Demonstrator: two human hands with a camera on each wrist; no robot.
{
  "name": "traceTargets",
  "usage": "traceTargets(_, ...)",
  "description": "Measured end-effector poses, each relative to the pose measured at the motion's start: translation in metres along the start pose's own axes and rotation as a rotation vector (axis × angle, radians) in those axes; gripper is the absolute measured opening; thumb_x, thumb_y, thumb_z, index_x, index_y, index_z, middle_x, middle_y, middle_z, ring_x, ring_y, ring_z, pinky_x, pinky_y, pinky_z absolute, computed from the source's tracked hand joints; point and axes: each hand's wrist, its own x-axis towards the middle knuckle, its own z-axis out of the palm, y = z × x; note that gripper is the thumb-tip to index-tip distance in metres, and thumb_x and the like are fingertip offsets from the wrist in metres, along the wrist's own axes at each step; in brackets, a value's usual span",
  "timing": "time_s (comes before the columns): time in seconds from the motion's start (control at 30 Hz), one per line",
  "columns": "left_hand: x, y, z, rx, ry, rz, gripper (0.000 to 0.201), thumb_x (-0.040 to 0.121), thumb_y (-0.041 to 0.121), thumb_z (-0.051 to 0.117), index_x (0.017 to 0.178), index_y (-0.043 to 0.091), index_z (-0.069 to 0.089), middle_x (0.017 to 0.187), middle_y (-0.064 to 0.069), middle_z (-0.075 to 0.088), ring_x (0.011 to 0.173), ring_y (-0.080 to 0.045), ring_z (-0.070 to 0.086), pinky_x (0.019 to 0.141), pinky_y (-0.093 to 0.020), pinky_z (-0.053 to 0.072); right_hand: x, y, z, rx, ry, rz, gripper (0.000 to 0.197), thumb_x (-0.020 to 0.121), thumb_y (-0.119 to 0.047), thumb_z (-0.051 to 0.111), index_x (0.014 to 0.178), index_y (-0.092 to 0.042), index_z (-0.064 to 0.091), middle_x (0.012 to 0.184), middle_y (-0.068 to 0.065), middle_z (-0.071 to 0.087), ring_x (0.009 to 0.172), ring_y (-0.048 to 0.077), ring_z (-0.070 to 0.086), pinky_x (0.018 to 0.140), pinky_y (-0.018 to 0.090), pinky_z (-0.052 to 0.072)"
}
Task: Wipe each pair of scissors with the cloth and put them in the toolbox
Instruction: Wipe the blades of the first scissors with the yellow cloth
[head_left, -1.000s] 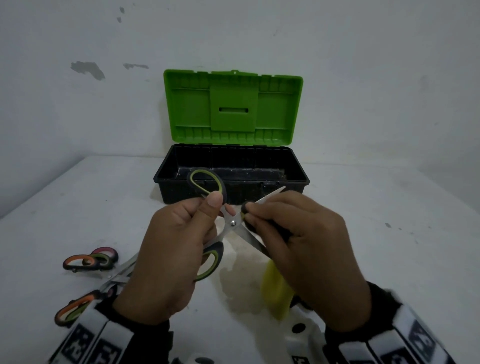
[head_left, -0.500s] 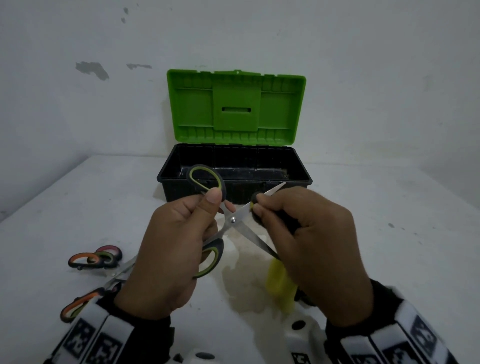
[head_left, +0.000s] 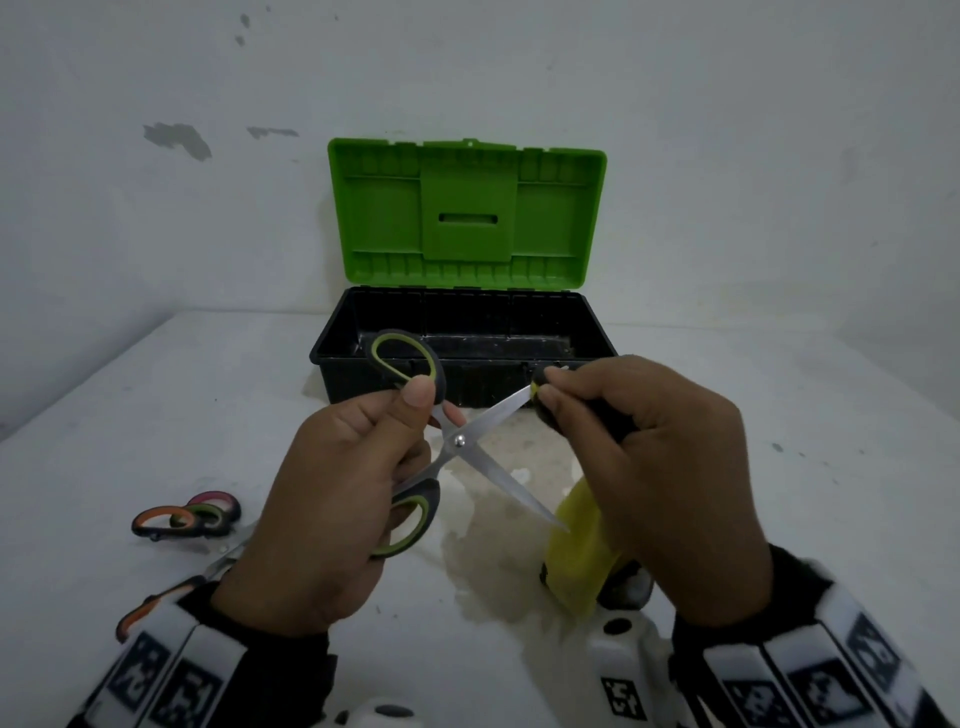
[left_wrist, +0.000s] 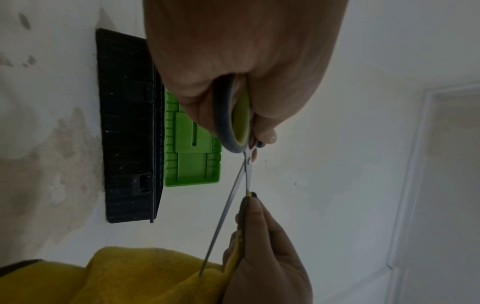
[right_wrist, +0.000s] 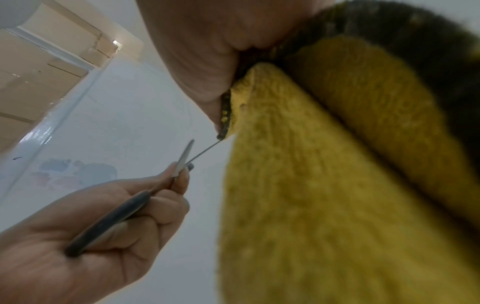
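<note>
My left hand (head_left: 343, 499) grips the grey-and-green handles of a pair of scissors (head_left: 460, 441), its blades spread apart in the air in front of the toolbox (head_left: 467, 384). My right hand (head_left: 654, 467) pinches a yellow cloth (head_left: 582, 551) with a dark edge around the upper blade near its tip. The rest of the cloth hangs below that hand. In the left wrist view the scissors (left_wrist: 240, 176) point down to the cloth (left_wrist: 145, 275). The right wrist view is filled by the cloth (right_wrist: 324, 185), with the blade (right_wrist: 202, 152) entering its fold.
The black toolbox stands open at the back of the white table, its green lid (head_left: 467, 213) upright against the wall. More scissors with orange and pink handles (head_left: 187, 519) lie at the near left, another pair (head_left: 150, 608) partly under my left wrist.
My right hand has slid the cloth outward along the upper blade, from near the pivot toward the tip. The left hand has kept its grip and barely moved.
</note>
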Motion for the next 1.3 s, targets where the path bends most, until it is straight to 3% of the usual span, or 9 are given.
traceTargets(0.13, -0.001, 0.003, 0.0, 0.006, 0.001, -0.012, 0.035, 0.082, 0.042, 0.056, 0.064, 0.018, 0.073, 0.055, -0.004, 0.02, 0.037, -0.007, 0.018, 0.034, -0.015, 0.02, -0.004, -0.006, 0.004, 0.009, -0.043, -0.034, 0.004, 0.085, -0.011, 0.074, 0.083, -0.008, 0.077, 0.077, -0.001, 0.072, 0.073, 0.008, 0.066, 0.069, 0.02, 0.052)
traceTargets(0.33, -0.001, 0.004, -0.001, -0.016, -0.005, -0.037, 0.035, 0.083, 0.042, 0.056, 0.065, 0.018, 0.073, 0.057, -0.004, 0.021, 0.037, -0.007, 0.019, 0.032, -0.018, 0.022, 0.006, 0.003, -0.005, 0.005, 0.028, 0.066, 0.008, 0.083, -0.013, 0.075, 0.09, -0.014, 0.078, 0.081, -0.008, 0.073, 0.079, 0.0, 0.066, 0.072, 0.005, 0.047)
traceTargets(0.47, 0.001, 0.003, -0.002, -0.022, 0.051, -0.018, 0.035, 0.081, 0.046, 0.059, 0.076, 0.015, 0.075, 0.061, -0.007, 0.022, 0.043, -0.011, 0.019, 0.039, -0.02, 0.017, 0.009, 0.002, -0.013, 0.005, 0.086, 0.133, 0.009, 0.084, -0.018, 0.074, 0.092, -0.019, 0.078, 0.083, -0.014, 0.072, 0.08, -0.002, 0.066, 0.071, 0.004, 0.046)
traceTargets(0.6, 0.001, 0.003, 0.0, 0.09, 0.089, 0.063, 0.035, 0.082, 0.047, 0.057, 0.078, 0.017, 0.075, 0.052, -0.001, 0.022, 0.042, -0.012, 0.018, 0.04, -0.021, 0.018, 0.007, -0.01, -0.009, 0.012, 0.005, 0.021, 0.013, 0.084, -0.014, 0.074, 0.096, -0.017, 0.078, 0.086, -0.011, 0.073, 0.082, -0.004, 0.065, 0.076, 0.007, 0.048)
traceTargets(0.77, -0.006, 0.003, 0.003, 0.336, 0.114, 0.232, 0.037, 0.083, 0.05, 0.051, 0.075, 0.022, 0.074, 0.044, 0.005, 0.032, 0.039, -0.007, 0.028, 0.038, -0.017, 0.03, 0.004, -0.01, 0.01, -0.064, -0.126, -0.071, 0.016, 0.087, -0.017, 0.068, 0.101, -0.016, 0.077, 0.092, -0.005, 0.074, 0.083, 0.008, 0.067, 0.076, 0.026, 0.055)
traceTargets(0.9, -0.013, 0.006, 0.002, 0.473, 0.147, 0.377, 0.036, 0.084, 0.05, 0.049, 0.074, 0.026, 0.074, 0.042, 0.003, 0.037, 0.039, -0.008, 0.034, 0.038, -0.013, 0.033, 0.01, -0.001, 0.007, -0.089, -0.065, -0.043, 0.017, 0.087, -0.017, 0.066, 0.099, -0.016, 0.077, 0.09, -0.005, 0.074, 0.083, 0.006, 0.066, 0.079, 0.021, 0.053)
traceTargets(1.1, -0.015, 0.006, 0.004, 0.522, 0.156, 0.468, 0.033, 0.085, 0.046, 0.048, 0.078, 0.024, 0.072, 0.044, 0.021, 0.051, 0.047, 0.002, 0.053, 0.052, -0.013, 0.051, 0.007, -0.009, 0.005, -0.068, -0.088, -0.065, 0.016, 0.087, -0.016, 0.067, 0.099, -0.016, 0.077, 0.09, -0.006, 0.074, 0.082, 0.004, 0.066, 0.079, 0.017, 0.052)
traceTargets(1.23, -0.016, 0.007, 0.007, 0.53, 0.153, 0.542, 0.033, 0.085, 0.042, 0.05, 0.079, 0.02, 0.073, 0.045, 0.023, 0.051, 0.044, 0.005, 0.052, 0.047, -0.008, 0.047, 0.013, 0.0, 0.0, -0.117, -0.046, -0.028, 0.015, 0.087, -0.014, 0.069, 0.1, -0.016, 0.077, 0.09, -0.006, 0.074, 0.082, 0.001, 0.063, 0.082, 0.007, 0.048)
traceTargets(1.3, -0.015, 0.006, 0.007, 0.531, 0.159, 0.574, 0.037, 0.084, 0.045, 0.049, 0.081, 0.017, 0.073, 0.047, 0.024, 0.052, 0.045, 0.006, 0.052, 0.047, -0.007, 0.046, 0.01, -0.004, 0.003, -0.11, -0.061, -0.056, 0.015, 0.087, -0.015, 0.068, 0.1, -0.016, 0.077, 0.091, -0.006, 0.074, 0.083, 0.001, 0.064, 0.083, 0.011, 0.049)
